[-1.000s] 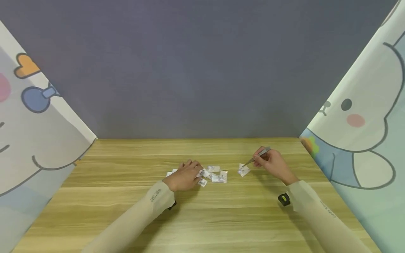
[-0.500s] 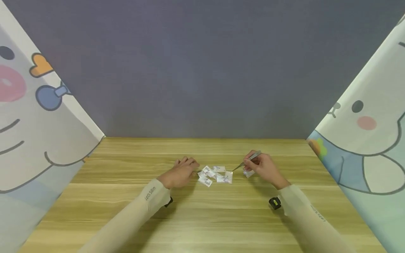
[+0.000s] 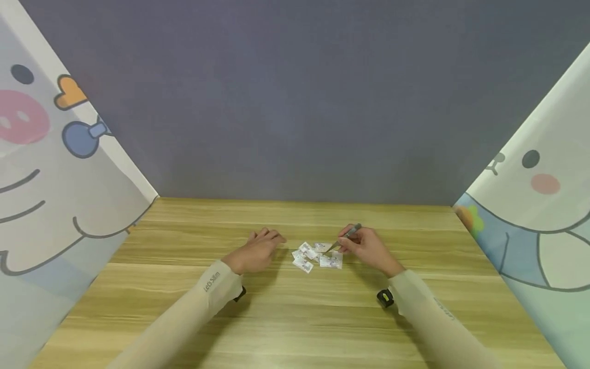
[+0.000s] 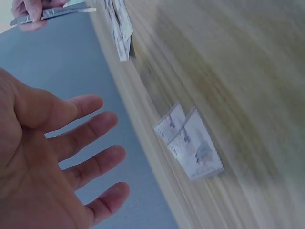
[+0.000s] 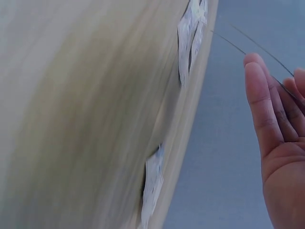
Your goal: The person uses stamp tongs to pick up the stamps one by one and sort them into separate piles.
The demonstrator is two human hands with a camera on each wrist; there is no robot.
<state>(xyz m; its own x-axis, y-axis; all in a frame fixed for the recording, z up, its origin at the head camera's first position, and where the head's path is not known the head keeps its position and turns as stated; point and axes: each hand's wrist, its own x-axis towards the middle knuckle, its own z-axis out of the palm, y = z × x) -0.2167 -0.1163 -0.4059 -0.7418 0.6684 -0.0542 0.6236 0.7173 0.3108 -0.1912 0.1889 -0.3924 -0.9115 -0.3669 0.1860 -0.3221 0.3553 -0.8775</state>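
Tweezers (image 4: 63, 12) have moved left, over the clustered packets (image 3: 308, 250).

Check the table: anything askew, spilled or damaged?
No spill or damage that I can make out. Mildly askew: small white packets overlap at mixed angles in a loose heap on the table, and the left wrist view shows a pair lying apart. Looks untidy rather than wrong.

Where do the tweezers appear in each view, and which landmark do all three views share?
Head: right of centre, below mid-height; the tweezers slant down and left from the right hand toward the white packets.
Left wrist: top left corner, nearly level, tips to the right.
Right wrist: upper right, as two thin, separated prongs.
Shared landmark: the right hand holding them.
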